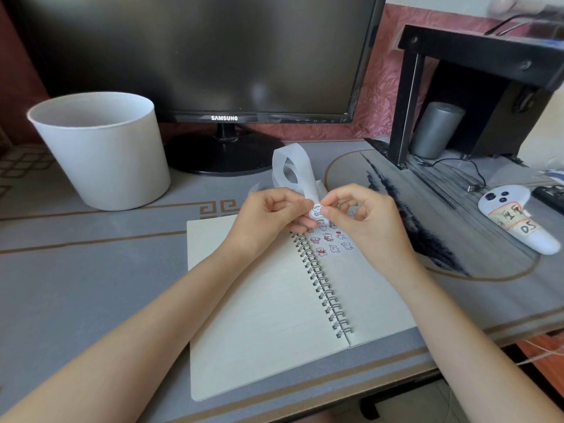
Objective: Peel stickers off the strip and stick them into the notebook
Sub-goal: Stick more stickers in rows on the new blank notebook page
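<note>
An open spiral notebook (262,300) lies on the desk, with several small cartoon stickers (328,239) stuck at the top of its right page. Above the notebook's top edge, my left hand (271,213) grips a white sticker strip (291,170) whose empty end curls upward in a loop. My right hand (361,215) pinches a round sticker (316,211) on the strip with thumb and forefinger. Both hands meet at that sticker, and my fingers hide part of the strip.
A white bucket (100,148) stands at the back left. A black Samsung monitor (213,71) fills the back. A white controller with a label (515,218) lies right, near a black shelf (476,87), a grey cylinder (436,129) and a cable (476,178).
</note>
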The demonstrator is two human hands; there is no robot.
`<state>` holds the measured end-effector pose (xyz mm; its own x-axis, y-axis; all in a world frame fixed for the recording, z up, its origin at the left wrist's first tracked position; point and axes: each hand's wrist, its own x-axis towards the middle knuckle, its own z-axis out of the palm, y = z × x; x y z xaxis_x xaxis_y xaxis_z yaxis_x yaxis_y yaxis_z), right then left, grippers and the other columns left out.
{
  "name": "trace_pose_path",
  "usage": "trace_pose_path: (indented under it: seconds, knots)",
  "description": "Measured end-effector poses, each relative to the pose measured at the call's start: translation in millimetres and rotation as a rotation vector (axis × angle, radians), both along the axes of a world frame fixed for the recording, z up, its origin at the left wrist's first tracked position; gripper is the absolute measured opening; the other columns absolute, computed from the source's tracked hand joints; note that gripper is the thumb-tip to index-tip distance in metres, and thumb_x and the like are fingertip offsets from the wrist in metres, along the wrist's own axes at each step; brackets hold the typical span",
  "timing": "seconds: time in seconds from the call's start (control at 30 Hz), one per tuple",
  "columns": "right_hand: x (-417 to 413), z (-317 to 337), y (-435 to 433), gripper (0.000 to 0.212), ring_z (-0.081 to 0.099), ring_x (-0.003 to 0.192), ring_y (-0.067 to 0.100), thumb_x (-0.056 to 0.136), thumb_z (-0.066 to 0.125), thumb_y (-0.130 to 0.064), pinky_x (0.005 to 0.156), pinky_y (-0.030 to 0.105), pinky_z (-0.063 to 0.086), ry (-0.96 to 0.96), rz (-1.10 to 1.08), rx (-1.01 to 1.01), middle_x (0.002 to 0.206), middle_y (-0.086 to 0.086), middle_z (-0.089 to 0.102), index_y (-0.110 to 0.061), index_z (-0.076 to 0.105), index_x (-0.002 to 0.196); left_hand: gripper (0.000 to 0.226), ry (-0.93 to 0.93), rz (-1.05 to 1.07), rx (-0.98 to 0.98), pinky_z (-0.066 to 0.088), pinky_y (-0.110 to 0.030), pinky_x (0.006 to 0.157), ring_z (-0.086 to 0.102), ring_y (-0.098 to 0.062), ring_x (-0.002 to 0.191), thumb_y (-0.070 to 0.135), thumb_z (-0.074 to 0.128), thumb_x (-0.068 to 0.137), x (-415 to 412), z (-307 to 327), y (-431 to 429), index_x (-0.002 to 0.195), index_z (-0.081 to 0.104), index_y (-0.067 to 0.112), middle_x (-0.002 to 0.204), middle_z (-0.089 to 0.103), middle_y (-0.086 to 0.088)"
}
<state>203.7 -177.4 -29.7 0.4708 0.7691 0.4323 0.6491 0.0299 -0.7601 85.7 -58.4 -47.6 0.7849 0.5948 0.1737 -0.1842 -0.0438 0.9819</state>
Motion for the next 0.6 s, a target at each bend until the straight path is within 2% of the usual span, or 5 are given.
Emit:
trace_pose_path:
  seconds: [0.07, 0.23, 0.4, 0.47, 0.6]
  knots:
    - [1, -2, 0, 0.007, 0.051, 0.059, -0.002, 0.081, 0.071, -0.008, 0.059, 0.007, 0.035, -0.044, -0.016, -0.017, 0.076, -0.011, 0.06, -0.014, 0.069, 0.083, 0.01, 0.005, 0.001, -0.006, 0.056, -0.021, 0.066, 0.071, -0.017, 0.07, 0.007, 0.061, 0.089, 0, 0, 0, 0.085, 0.067, 0.001, 0.07, 0.072, -0.008]
    - [4, -5, -1, 0.007, 0.052, 0.077, 0.006, 0.081, 0.072, -0.012, 0.067, 0.009, 0.034, -0.126, -0.008, -0.021, 0.091, -0.008, 0.058, -0.018, 0.068, 0.081, 0.01, 0.013, 0.001, -0.01, 0.056, -0.021, 0.065, 0.071, -0.017, 0.07, 0.006, 0.06, 0.09, -1, 1, 0, 0.084, 0.066, 0.0, 0.069, 0.072, -0.008]
    - [4, -6, -4, 0.009, 0.048, 0.089, 0.002, 0.08, 0.073, -0.012, 0.075, 0.008, 0.031, -0.221, 0.005, -0.003, 0.092, -0.011, 0.055, -0.02, 0.069, 0.082, 0.012, 0.019, 0.024, -0.031, 0.056, -0.02, 0.064, 0.071, -0.016, 0.068, 0.006, 0.059, 0.091, 0, 2, 0, 0.087, 0.065, -0.004, 0.072, 0.071, -0.012]
    - [3, -4, -6, 0.009, 0.047, 0.086, -0.001, 0.08, 0.072, -0.011, 0.074, 0.008, 0.032, -0.201, 0.03, -0.004, 0.091, -0.011, 0.056, -0.019, 0.069, 0.082, 0.015, 0.024, 0.038, -0.04, 0.055, -0.019, 0.063, 0.071, -0.015, 0.068, 0.007, 0.059, 0.091, -1, 1, 1, 0.088, 0.064, -0.006, 0.072, 0.071, -0.014]
    - [5, 2, -11, 0.013, 0.048, 0.066, 0.004, 0.081, 0.071, -0.011, 0.062, 0.019, 0.035, 0.014, 0.033, -0.042, 0.083, -0.005, 0.064, -0.024, 0.068, 0.08, 0.014, 0.026, 0.044, -0.056, 0.055, -0.018, 0.061, 0.071, -0.014, 0.066, 0.006, 0.059, 0.091, -1, 2, 1, 0.088, 0.064, -0.006, 0.07, 0.072, -0.011]
